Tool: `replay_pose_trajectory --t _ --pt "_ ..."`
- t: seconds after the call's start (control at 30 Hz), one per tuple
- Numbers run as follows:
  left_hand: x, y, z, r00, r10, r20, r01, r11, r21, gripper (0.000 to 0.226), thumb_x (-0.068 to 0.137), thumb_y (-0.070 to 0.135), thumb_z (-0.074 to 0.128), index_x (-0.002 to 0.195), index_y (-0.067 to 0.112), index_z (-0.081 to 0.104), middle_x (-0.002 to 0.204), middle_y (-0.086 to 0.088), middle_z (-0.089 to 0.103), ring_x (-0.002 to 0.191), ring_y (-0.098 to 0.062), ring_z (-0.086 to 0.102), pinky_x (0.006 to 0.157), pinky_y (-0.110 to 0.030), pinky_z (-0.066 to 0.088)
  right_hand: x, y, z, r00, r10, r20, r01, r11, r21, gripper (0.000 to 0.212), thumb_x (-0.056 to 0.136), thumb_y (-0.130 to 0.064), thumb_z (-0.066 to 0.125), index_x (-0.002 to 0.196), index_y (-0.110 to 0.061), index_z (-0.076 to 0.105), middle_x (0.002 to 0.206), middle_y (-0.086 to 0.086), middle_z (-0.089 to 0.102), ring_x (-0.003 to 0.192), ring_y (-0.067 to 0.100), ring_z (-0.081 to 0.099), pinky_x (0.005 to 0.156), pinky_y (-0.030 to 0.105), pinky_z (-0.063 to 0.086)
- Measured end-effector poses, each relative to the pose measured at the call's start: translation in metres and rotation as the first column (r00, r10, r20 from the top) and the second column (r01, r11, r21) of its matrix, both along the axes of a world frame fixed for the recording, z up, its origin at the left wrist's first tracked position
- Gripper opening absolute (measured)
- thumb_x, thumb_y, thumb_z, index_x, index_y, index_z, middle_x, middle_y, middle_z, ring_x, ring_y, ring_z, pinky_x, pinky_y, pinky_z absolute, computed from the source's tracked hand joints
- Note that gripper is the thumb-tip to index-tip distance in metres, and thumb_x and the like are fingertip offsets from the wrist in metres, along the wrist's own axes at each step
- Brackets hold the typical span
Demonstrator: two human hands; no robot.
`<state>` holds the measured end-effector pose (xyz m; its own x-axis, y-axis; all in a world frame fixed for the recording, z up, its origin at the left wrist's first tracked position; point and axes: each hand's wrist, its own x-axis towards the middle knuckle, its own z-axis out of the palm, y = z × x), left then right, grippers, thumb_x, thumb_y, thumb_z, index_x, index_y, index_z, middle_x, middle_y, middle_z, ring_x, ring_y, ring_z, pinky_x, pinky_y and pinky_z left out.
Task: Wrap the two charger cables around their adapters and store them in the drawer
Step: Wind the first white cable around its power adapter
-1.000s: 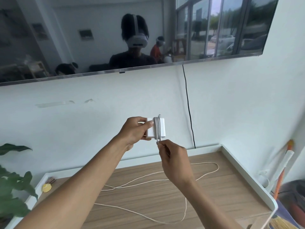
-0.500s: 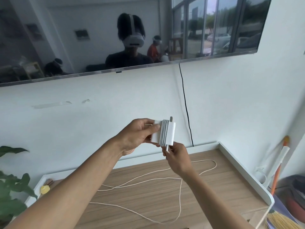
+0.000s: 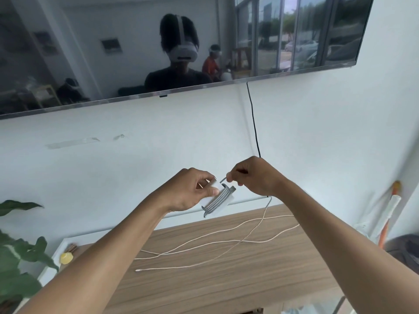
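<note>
My left hand (image 3: 188,191) grips a white square adapter (image 3: 217,199) in the air above the cabinet, with several turns of white cable around its middle. My right hand (image 3: 254,176) pinches the cable just above and right of the adapter. From that hand the loose cable (image 3: 226,242) drops to the wooden cabinet top (image 3: 226,279) and lies there in long loops, its free plug end (image 3: 137,270) at the front left. No second adapter and no drawer are in view.
A large dark TV (image 3: 158,46) hangs on the white wall, a black cord (image 3: 254,123) running down from it. A green plant (image 3: 18,257) stands at the left, a small yellow object (image 3: 66,258) on the cabinet's left end, and a broom handle (image 3: 390,209) at the right.
My right hand has risen from below the adapter to above and right of it, carrying the cable around. The adapter has tilted and shows more turns. Less cable lies on the cabinet.
</note>
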<state>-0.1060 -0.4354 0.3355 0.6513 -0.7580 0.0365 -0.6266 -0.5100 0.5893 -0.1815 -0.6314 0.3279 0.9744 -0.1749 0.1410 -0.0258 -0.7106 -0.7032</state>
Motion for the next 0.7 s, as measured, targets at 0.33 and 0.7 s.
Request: replay_pose_trajectory --t 0.33,0.7 --pt "0.006 -0.015 0.001 0.984 0.143 0.108 -0.13 0.984 -0.12 0.014 0.088 0.034 0.064 0.096 0.024 0.071 0.094 0.008 0.069 0.067 0.002 0.059 0.057 -0.016 0.037 -0.013 0.018 0.002 0.975 -0.102 0.197 0.141 0.97 -0.196 0.026 0.093 -0.023 0.049 0.071 -0.016 0.061 0.059 -0.001 0.056 0.057 0.023 0.049 0.057 0.036 0.046" --pt "0.02 -0.028 -0.002 0.93 0.312 -0.192 -0.362 0.867 -0.342 0.023 0.086 0.027 0.07 0.101 0.01 0.071 0.096 -0.002 0.072 0.084 -0.017 0.069 0.063 -0.027 0.058 -0.028 0.055 -0.026 0.891 -0.132 0.434 0.23 0.956 -0.182 0.03 0.093 -0.021 0.046 0.064 -0.02 0.039 0.051 -0.005 0.035 0.054 0.024 0.036 0.05 0.033 0.029"
